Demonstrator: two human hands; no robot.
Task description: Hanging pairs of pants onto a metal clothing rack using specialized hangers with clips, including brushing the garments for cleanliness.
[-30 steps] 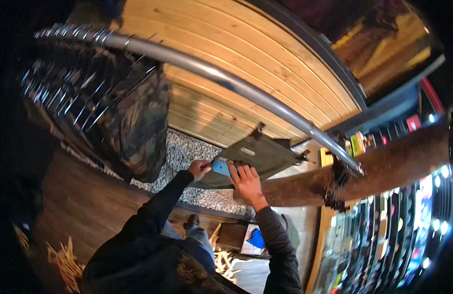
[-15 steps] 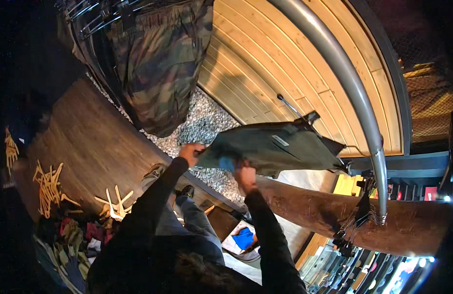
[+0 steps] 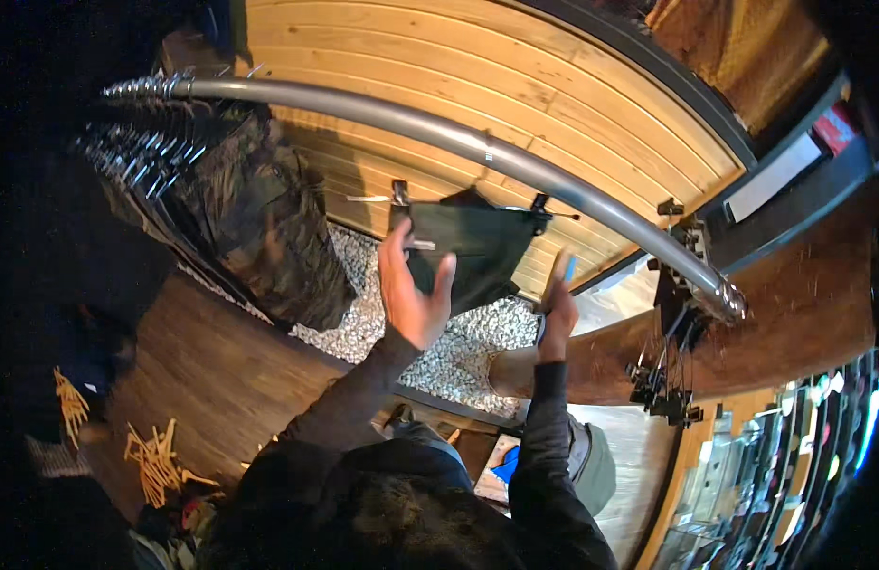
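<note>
A dark olive garment [image 3: 482,247] with two black hanger clips [image 3: 540,211] at its top corners is in front of me, below the curved metal rail [image 3: 354,104]. My left hand [image 3: 415,294] is open in front of its left side, thumb and fingers apart; whether it touches the fabric I cannot tell. To the garment’s right, my right hand [image 3: 558,313] is closed on a flat blue object [image 3: 569,268], blurred and seen edge-on.
Camouflage garments [image 3: 268,256] hang at the left. A brown beam [image 3: 781,332] and bunched hangers [image 3: 662,380] are right. Wooden hangers [image 3: 154,461] lie lower left on the floor [image 3: 221,351]. White pebbles [image 3: 487,328] lie below the garment, a lit display [image 3: 772,475] lower right.
Both hands held the blue object against the garment. Now my left hand has let go and risen, opened; my right has moved right with the object. The view has shifted too.
</note>
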